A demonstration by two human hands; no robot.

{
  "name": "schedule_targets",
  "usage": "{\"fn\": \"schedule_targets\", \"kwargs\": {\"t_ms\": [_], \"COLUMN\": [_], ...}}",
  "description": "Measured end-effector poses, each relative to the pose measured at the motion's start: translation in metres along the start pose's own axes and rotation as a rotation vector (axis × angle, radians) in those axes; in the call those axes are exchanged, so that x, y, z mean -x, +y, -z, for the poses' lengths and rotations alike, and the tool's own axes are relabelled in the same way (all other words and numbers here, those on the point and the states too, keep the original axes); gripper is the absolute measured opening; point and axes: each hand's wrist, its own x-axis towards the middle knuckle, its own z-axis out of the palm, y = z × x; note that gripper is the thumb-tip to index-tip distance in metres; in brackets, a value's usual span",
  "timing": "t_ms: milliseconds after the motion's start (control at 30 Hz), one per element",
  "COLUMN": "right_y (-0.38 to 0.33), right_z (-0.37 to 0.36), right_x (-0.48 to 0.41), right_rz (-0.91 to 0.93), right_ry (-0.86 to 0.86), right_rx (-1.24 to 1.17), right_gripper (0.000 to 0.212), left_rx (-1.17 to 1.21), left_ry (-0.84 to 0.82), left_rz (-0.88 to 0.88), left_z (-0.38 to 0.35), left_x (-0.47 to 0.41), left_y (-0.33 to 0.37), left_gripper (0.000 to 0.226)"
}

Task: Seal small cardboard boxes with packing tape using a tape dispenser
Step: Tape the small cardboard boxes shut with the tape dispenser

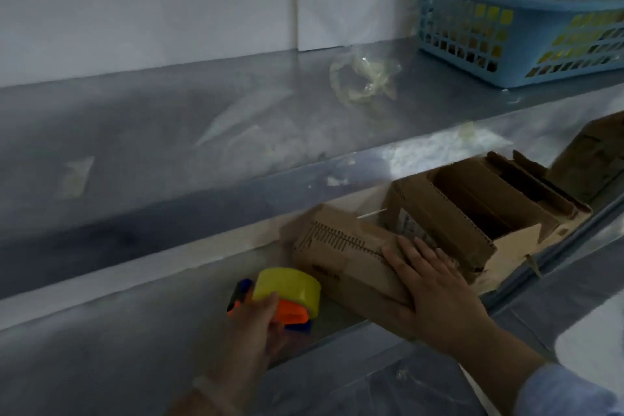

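Observation:
A small closed cardboard box (341, 260) lies on the lower metal shelf (101, 341), near its front edge. My right hand (435, 294) rests flat on the box's right end, fingers spread and wrapped over its top. To the left, my left hand (256, 324) grips an orange and blue tape dispenser (290, 314) loaded with a yellow tape roll (287, 287). The dispenser sits just left of the box, apart from it.
Behind the box stand several open cardboard boxes (479, 209). On the upper shelf (169, 132) lie a crumpled wad of clear tape (361, 78) and a blue basket (513, 34) holding tape rolls. A white wall is behind.

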Motion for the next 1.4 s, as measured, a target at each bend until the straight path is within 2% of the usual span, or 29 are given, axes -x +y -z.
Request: {"fn": "schedule_targets", "kwargs": {"t_ms": [67,167,300,467,600,767,900,1000,1133,1200,1267,1300,1333,1400], "right_y": [-0.002,-0.006,-0.008,-0.008,-0.015,-0.044,-0.074,-0.082,-0.087,-0.089,-0.091,-0.094,-0.097,-0.102], "right_z": [0.002,0.005,0.006,0.008,0.007,0.002,-0.002,0.0,0.012,0.019,0.023,0.024,0.026,0.03], "right_x": [-0.005,-0.014,-0.021,-0.033,-0.045,-0.069,-0.087,-0.089,-0.072,-0.058,-0.044,-0.037,-0.03,-0.02], "right_rz": [0.035,0.066,0.12,0.229,0.409,0.663,0.775,0.776,0.743,0.712,0.573,0.464,0.348,0.158], "right_ry": [-0.012,-0.025,-0.038,-0.067,-0.064,-0.053,-0.029,0.016,0.231,0.367,0.445,0.418,0.335,-0.045], "right_rx": [0.012,0.001,0.027,0.031,0.057,0.084,0.108,0.1,0.069,-0.157,-0.584,-0.831,-1.09,-1.617], "right_gripper": [0.087,0.091,0.091,0.088,0.075,0.071,0.071,0.073,0.073,0.063,0.045,0.038,0.033,0.033], "left_rx": [0.173,0.289,0.336,0.223,0.165,0.059,0.009,-0.007,0.172,0.267,0.368,0.413,0.445,0.471], "left_ry": [-0.018,0.04,0.1,0.13,0.155,0.221,0.122,-0.008,-0.25,-0.347,-0.446,-0.503,-0.564,-0.687], "left_rz": [0.156,0.098,0.054,-0.086,-0.249,-0.429,-0.608,-0.724,-0.674,-0.61,-0.536,-0.494,-0.459,-0.407], "left_z": [-0.007,-0.02,-0.029,-0.009,0.038,0.107,0.14,0.145,0.119,0.097,0.076,0.067,0.059,0.042], "left_x": [-0.002,-0.011,-0.018,-0.021,0.0,0.043,0.077,0.093,0.098,0.097,0.095,0.093,0.092,0.089], "left_y": [-0.006,-0.007,-0.01,-0.013,-0.012,-0.001,0.012,0.025,0.035,0.037,0.037,0.037,0.037,0.037], "left_gripper": [0.014,0.05,0.054,0.041,0.048,0.056,0.054,0.057,0.059,0.058,0.066,0.07,0.07,0.066]}}
